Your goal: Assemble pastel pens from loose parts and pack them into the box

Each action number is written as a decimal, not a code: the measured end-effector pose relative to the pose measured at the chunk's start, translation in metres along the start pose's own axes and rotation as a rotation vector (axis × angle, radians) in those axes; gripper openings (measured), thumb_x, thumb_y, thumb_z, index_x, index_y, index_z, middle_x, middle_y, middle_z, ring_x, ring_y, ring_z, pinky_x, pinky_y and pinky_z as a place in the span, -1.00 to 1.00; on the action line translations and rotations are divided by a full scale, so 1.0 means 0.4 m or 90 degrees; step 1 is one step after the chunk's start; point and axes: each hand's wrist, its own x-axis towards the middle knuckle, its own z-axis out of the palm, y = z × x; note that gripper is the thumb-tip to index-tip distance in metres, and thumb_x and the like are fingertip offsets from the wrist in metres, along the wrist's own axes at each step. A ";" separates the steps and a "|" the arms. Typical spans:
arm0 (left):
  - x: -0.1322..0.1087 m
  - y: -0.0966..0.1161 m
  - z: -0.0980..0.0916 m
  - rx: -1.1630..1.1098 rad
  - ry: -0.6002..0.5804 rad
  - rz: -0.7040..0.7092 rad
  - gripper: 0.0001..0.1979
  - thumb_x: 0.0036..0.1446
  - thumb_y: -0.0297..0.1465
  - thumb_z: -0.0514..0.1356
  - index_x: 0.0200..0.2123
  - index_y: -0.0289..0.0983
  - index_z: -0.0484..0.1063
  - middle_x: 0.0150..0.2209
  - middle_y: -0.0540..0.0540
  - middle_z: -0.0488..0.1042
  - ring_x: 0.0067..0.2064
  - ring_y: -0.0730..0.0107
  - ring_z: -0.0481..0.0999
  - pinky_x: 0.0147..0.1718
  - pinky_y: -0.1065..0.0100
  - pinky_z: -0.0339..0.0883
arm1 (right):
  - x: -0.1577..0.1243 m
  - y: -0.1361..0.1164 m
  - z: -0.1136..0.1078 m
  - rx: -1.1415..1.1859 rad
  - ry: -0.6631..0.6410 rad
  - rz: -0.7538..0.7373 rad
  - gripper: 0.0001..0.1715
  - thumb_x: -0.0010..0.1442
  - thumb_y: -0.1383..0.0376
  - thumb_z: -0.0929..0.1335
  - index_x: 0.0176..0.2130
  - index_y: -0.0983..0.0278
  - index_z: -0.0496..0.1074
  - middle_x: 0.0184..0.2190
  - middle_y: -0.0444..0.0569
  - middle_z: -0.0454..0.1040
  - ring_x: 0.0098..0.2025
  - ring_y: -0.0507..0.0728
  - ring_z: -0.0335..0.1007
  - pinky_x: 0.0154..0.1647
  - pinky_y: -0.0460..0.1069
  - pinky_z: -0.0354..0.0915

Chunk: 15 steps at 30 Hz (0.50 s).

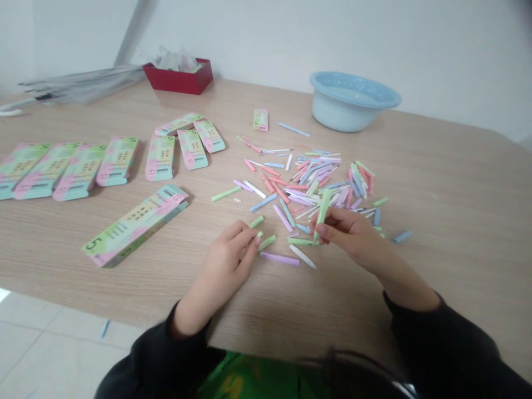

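My right hand [347, 230] pinches light green pen parts [324, 205], held upright above the pile. My left hand [230, 257] is low over the table, its thumb and fingers closed around a small green pen part [260, 235]. Two more short green pieces, one beyond the fingertips [256, 221] and one beside the thumb [267, 243], lie close by. Between the hands rest a purple pen barrel [280, 259] and a white one [302, 256]. Beyond them spreads a loose pile of pen parts [316, 172] in pink, blue, purple, green and white, with thin refills among them.
A long cardboard box [135, 227] lies left of my left hand; several similar boxes [118, 160] line the left side. A small box [260, 119] lies behind the pile. At the back are a blue basin [351, 105], a red box [178, 80] and a folded umbrella [87, 86].
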 end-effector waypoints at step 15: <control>0.004 -0.121 -0.018 0.343 -0.025 -0.118 -0.57 0.43 -0.31 -0.07 0.16 -0.33 0.45 -0.14 -0.26 0.49 -0.10 0.04 0.51 0.03 0.00 0.43 | -0.025 0.037 0.060 -0.202 0.017 -0.096 -0.93 0.29 0.26 0.39 -0.24 0.21 0.50 -0.26 -0.05 0.60 -0.20 0.17 0.53 -0.10 0.09 0.41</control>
